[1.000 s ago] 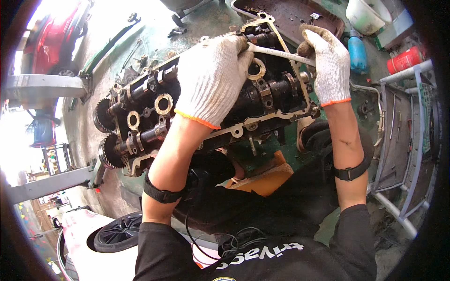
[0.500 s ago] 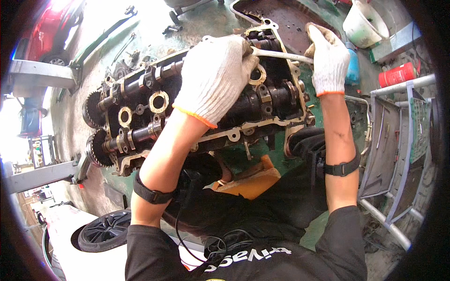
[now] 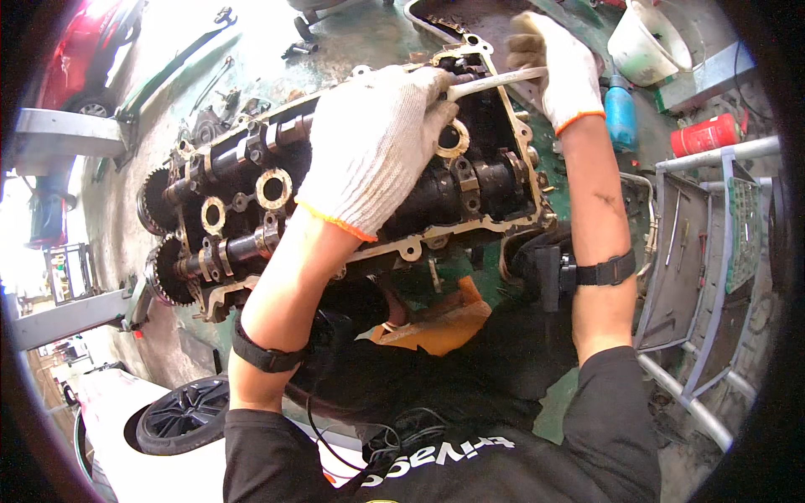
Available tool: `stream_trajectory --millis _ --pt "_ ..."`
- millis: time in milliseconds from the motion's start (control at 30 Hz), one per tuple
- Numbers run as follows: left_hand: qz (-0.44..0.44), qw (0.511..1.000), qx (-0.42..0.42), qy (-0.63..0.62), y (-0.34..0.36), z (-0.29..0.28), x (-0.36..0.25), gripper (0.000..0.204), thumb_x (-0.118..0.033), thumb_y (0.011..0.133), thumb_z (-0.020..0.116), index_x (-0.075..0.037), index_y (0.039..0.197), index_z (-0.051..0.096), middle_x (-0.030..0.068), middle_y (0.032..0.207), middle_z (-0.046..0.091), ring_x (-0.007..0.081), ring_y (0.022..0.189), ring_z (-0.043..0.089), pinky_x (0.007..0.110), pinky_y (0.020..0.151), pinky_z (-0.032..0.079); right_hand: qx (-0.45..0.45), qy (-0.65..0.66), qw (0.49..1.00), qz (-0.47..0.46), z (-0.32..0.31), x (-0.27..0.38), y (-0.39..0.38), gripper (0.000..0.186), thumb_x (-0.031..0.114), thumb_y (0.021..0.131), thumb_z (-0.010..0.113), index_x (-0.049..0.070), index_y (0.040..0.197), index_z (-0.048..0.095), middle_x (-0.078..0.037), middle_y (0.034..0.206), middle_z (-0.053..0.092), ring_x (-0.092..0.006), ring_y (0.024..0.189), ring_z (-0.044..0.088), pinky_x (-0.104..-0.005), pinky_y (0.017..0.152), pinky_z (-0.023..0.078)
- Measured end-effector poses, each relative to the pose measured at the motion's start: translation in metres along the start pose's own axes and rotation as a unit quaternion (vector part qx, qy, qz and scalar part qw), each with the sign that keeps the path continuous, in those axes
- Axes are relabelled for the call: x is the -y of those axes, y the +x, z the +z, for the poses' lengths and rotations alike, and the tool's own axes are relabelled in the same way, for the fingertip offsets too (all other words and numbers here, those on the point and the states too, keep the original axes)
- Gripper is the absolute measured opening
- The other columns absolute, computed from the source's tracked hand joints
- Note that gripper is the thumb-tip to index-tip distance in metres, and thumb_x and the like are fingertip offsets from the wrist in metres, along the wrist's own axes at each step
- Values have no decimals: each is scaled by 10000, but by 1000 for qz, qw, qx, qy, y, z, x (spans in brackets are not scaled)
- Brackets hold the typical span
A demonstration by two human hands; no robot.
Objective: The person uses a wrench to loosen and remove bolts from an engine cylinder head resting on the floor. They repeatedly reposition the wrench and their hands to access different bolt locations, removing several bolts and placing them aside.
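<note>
Both my hands wear white knitted gloves with orange cuffs. Lying over the engine cylinder head point(image 3: 411, 220), my left hand point(image 3: 369, 147) is closed on one end of a long silver wrench point(image 3: 496, 81). That end of the wrench is hidden by the glove. At the far right corner of the cylinder head, my right hand point(image 3: 566, 71) has its fingers curled at the wrench's other end, which meets its palm. Two dark camshafts point(image 3: 243, 245) run along the cylinder head, with toothed sprockets point(image 3: 170, 272) at its left end.
A brown tray point(image 3: 495, 18) lies beyond the cylinder head. To the right are a white bucket point(image 3: 650, 42), a blue bottle point(image 3: 620, 113), a red cylinder point(image 3: 706, 135) and a metal rack point(image 3: 671, 251) with tools. Orange-brown cardboard point(image 3: 440, 325) lies in front of me.
My right hand has swung left and away from me with the wrench's end, and its fingers have curled more. The wrench now slopes up to the right. My left hand stays on its end.
</note>
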State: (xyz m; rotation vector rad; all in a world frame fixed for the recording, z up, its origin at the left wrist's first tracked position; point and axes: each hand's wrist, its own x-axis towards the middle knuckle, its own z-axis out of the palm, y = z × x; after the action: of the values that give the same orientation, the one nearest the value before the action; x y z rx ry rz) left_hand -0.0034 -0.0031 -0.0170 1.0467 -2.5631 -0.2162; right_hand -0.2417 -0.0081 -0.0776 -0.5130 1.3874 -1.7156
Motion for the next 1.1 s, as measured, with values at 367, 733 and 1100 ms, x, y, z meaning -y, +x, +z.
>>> stream_trajectory --millis 367,733,1100 --pt "37 994 -103 15 -9 18 9 242 -325 934 687 -103 999 761 119 850 731 316 792 718 419 732 564 170 -277 940 -102 -32 16 -59 268 279 963 741 24 1047 759 36 828 676 -22 695 525 -198 610 383" --pt "-26 999 -13 22 -7 11 4 319 -392 937 679 -128 1083 782 127 938 748 323 875 722 430 774 561 64 -226 968 -93 -22 0 -26 215 301 969 741 93 995 791 112 660 509 3 517 359 -201 488 264" --pt "-18 999 -23 38 -9 9 4 307 -383 933 676 -127 1075 767 139 898 721 335 862 706 432 751 547 -50 -89 995 5 0 18 -19 396 408 844 873 30 902 771 25 605 505 -77 469 419 -241 438 312"
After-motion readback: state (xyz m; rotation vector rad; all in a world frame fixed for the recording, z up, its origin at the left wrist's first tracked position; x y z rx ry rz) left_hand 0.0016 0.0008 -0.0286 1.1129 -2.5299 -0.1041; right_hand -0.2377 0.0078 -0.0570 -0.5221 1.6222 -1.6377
